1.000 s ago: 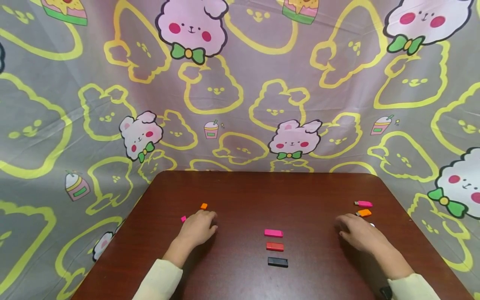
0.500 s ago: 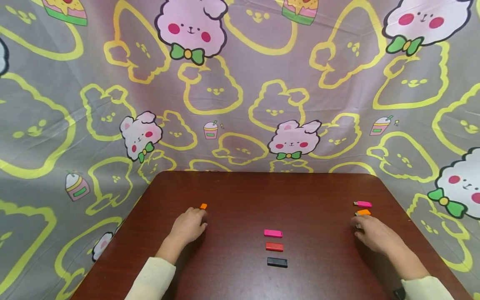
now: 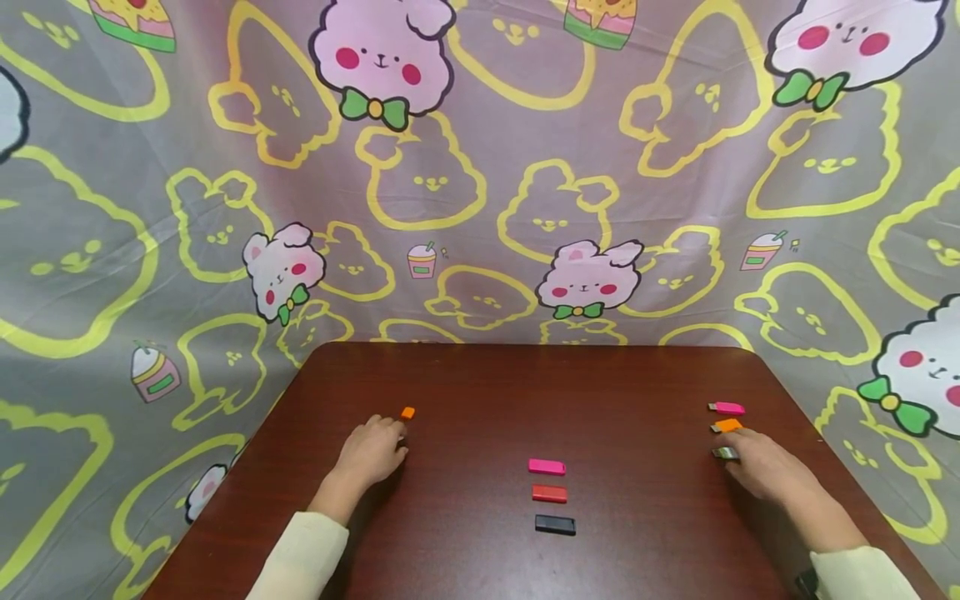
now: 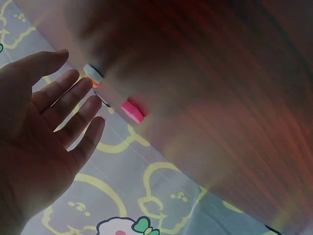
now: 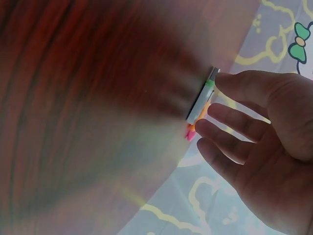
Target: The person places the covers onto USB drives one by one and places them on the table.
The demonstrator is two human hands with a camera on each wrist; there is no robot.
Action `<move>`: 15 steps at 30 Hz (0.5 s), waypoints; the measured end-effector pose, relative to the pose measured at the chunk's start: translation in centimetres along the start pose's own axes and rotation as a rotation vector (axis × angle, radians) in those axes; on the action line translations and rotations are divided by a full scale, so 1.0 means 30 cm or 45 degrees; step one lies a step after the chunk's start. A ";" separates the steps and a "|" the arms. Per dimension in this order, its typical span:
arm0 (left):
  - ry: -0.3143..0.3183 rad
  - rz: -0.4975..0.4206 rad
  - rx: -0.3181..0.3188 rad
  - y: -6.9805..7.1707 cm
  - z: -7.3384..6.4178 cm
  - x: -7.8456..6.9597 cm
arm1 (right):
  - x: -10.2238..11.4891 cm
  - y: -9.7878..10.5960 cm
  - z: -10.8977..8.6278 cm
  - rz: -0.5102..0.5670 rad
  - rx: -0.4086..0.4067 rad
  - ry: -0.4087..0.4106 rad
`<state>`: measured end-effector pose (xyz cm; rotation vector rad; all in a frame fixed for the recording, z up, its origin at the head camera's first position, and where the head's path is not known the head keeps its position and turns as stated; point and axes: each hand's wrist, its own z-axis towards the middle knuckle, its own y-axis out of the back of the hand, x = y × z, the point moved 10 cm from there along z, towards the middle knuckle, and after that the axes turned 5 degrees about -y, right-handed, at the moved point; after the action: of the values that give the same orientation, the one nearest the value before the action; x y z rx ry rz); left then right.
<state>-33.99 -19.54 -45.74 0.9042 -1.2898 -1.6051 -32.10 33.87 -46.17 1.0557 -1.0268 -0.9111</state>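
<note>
My left hand [image 3: 371, 454] hovers over the left side of the table with loosely bent fingers and holds nothing. Near its fingertips in the left wrist view lie a small white cap [image 4: 93, 74], an orange cap [image 4: 95, 84] partly behind it, and a pink cap [image 4: 133, 111]. At the right, my right hand [image 3: 765, 467] is at a white and green USB stick [image 5: 200, 104], its metal plug showing past the fingers. The thumb lies close to the plug end; the other fingers are slightly bent and not closed round it. Whether they touch the stick is unclear.
Beyond the right hand lie an orange USB stick [image 3: 727, 426] and a pink USB stick [image 3: 729, 408]. Mid-table, a pink stick-shaped piece [image 3: 547, 467], a red one [image 3: 550, 493] and a black one [image 3: 555, 524] form a column. A patterned cloth [image 3: 480, 250] hangs around the brown table [image 3: 480, 383].
My left hand has shifted left, away from the orange cap and over the pink one. My right hand has moved right, uncovering the plug end of the white and green USB stick.
</note>
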 end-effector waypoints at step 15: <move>0.036 0.002 -0.014 -0.003 -0.002 0.054 | -0.037 -0.018 0.024 -0.047 0.035 -0.030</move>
<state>-34.55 -21.06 -45.88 0.9165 -1.2608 -1.5912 -33.15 34.61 -46.81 1.0924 -1.0449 -0.9434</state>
